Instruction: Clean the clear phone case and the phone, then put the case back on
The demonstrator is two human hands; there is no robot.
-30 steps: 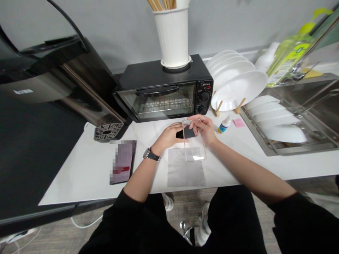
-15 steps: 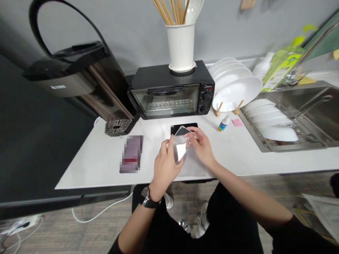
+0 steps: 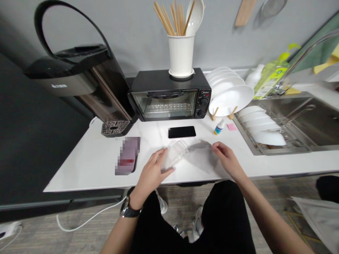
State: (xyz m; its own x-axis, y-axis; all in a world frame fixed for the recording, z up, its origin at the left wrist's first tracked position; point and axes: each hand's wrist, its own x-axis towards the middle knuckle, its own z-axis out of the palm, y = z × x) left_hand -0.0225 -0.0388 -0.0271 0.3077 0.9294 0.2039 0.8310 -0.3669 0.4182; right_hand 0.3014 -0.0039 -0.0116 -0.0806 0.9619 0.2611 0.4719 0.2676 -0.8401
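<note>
A clear phone case (image 3: 178, 151) lies on the white counter in front of me. My left hand (image 3: 155, 169) is at its left edge, thumb and fingers apart, fingertips close to or touching it. To the right of the case spreads a thin grey cloth-like sheet (image 3: 202, 158), partly creased. My right hand (image 3: 225, 157) has its fingers curled and pinched at the sheet's upper right edge. Beyond the case lies a black-screened phone (image 3: 182, 132), face up.
A purple phone-shaped item (image 3: 128, 155), pixelated, lies on the left. A small dropper bottle (image 3: 219, 127) and pink note (image 3: 231, 127) sit right of the phone. Behind are a toaster oven (image 3: 169, 102), water dispenser (image 3: 87, 84) and racked plates (image 3: 231, 100); the sink (image 3: 304, 106) is at right.
The clear case has come down from between both hands onto the counter. My right hand has moved right to the grey sheet's edge, and the black-screened phone is now uncovered.
</note>
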